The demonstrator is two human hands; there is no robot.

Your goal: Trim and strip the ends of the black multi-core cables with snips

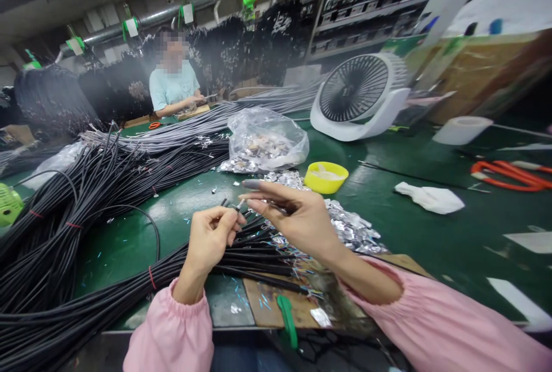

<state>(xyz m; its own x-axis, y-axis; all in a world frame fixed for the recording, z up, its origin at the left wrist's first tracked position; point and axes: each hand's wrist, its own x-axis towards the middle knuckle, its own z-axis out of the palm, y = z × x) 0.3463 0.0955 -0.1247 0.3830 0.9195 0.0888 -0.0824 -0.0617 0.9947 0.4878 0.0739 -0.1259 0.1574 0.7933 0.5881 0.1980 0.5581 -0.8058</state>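
Observation:
My left hand (212, 237) pinches the end of a thin black cable (129, 214) that loops away to the left over the green table (414, 228). My right hand (290, 212) hovers beside it, fingers spread, thumb and forefinger holding a small piece at the cable's tip (238, 206). Under both hands lies a bundle of black cables (86, 291) with stripped coloured wire ends (297, 257). A heap of silver foil scraps (351, 228) sits just right of my right hand. Both sleeves are pink.
A clear plastic bag (267, 139) of small parts, a yellow bowl (326, 177), a white desk fan (360, 96), a tape roll (461, 129), orange scissors (509, 175) and a white rag (429, 197) lie beyond. Grey cable bundles (181, 130) stretch toward a seated person (172, 87) at the far side.

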